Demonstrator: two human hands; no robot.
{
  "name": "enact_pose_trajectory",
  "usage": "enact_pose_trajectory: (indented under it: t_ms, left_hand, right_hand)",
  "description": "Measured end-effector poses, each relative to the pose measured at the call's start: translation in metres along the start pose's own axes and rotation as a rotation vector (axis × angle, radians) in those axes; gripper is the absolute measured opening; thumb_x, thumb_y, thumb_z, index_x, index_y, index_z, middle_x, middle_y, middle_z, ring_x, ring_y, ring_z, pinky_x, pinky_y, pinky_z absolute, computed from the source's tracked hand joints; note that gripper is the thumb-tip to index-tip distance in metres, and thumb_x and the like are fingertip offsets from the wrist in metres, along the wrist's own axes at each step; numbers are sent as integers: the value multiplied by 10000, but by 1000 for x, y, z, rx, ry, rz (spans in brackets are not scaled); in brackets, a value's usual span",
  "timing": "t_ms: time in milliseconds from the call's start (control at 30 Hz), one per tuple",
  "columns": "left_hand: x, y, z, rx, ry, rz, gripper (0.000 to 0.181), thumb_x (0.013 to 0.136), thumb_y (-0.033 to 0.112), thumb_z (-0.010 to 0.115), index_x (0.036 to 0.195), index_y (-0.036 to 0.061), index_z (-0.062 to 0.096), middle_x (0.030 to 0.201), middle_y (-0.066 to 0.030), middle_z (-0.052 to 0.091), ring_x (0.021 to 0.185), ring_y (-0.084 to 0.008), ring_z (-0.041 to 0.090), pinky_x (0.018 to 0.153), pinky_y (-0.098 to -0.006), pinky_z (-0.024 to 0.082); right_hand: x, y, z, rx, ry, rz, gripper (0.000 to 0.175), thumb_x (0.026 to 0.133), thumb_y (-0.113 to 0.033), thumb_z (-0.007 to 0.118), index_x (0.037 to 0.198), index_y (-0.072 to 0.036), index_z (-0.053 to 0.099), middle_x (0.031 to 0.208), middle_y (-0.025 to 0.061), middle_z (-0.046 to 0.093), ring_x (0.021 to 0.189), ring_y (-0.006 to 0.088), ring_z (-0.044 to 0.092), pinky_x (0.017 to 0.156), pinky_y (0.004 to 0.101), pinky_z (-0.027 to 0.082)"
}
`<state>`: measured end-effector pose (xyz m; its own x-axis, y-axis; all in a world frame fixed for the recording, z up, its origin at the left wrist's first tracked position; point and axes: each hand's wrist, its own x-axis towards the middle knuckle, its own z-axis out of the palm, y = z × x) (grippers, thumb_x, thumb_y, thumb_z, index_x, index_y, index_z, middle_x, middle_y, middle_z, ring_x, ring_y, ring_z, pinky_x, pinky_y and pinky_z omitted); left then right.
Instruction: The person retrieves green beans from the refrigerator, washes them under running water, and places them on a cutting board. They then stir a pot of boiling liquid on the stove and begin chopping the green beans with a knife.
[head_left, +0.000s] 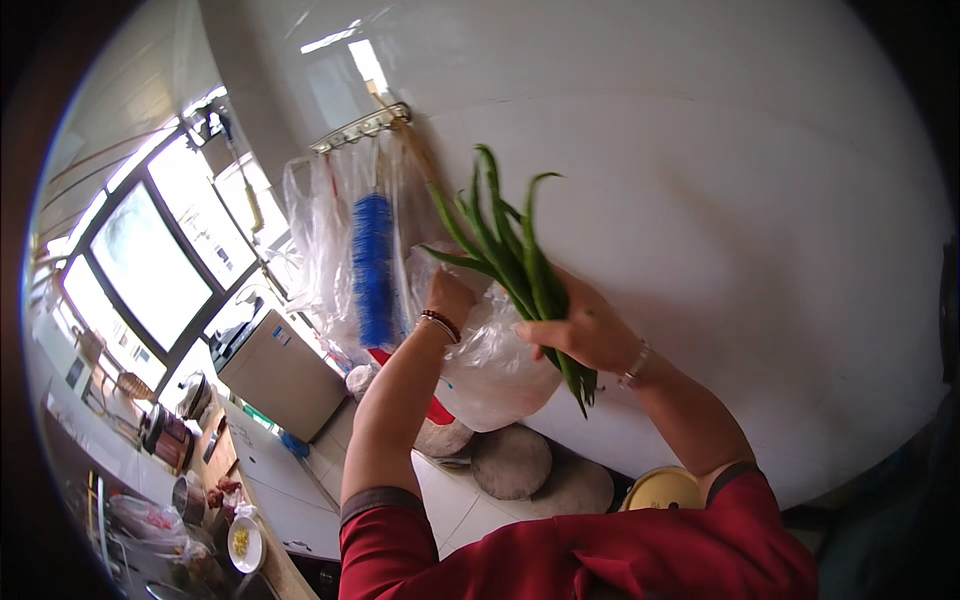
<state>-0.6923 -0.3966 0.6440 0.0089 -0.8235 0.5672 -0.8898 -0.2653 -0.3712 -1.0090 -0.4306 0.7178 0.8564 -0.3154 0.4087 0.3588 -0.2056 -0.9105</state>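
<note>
A bunch of long green peppers (529, 277) is gripped in my right hand (589, 326), with the thumb across them. The tips fan out upward and to the left, in front of the white wall. Below and behind the bunch hangs a translucent plastic bag (499, 375), its lower part bulging. My left hand (450, 296) is curled at the upper part of this bag, with plastic film bunched around it. Film and peppers hide its fingertips. What the bag contains cannot be made out.
A hook rail (360, 129) on the wall carries plastic bags (319, 232) and a blue bristle brush (373, 270). Round, dark lids or boards (511, 461) and a yellow lid (661, 489) are low by the wall. At left, a counter holds a white bowl (259, 546) and a cutting board (217, 450).
</note>
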Motion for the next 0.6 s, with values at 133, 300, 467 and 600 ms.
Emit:
enact_pose_trajectory:
  t_ms: [133,300,467,600]
  left_hand:
    - [-1,-6,-6,-82,-140,-25,303,901,185,583,1165,75,681,1172,-159,687,1169,-332,605,1030,-439,443]
    - [-11,-20,-41,-351,-300,-20,410,850,153,635,1243,39,658,1241,-241,650,1205,-396,585,1032,-447,459]
    - [-26,-9,-117,-404,-291,-87,342,814,68,617,1143,35,701,1097,-221,684,1116,-375,623,984,-462,480]
    - [-54,32,-158,-160,-138,-137,251,884,229,695,1096,98,722,1085,-125,705,1045,-272,656,924,-390,430]
  right_hand:
    - [60,20,16,-339,5,55,533,816,-77,687,1321,0,537,928,97,676,667,152,639,638,323,542]
    - [106,76,14,-231,-62,172,582,800,-150,722,1331,3,538,950,126,700,729,170,677,611,357,559]
    - [121,112,1,-195,-20,196,585,727,-143,746,1274,-1,595,1011,115,694,860,196,663,769,330,540]
    - [116,111,-4,-177,-26,144,586,737,-138,737,1286,5,587,1005,109,689,824,193,663,731,336,542]
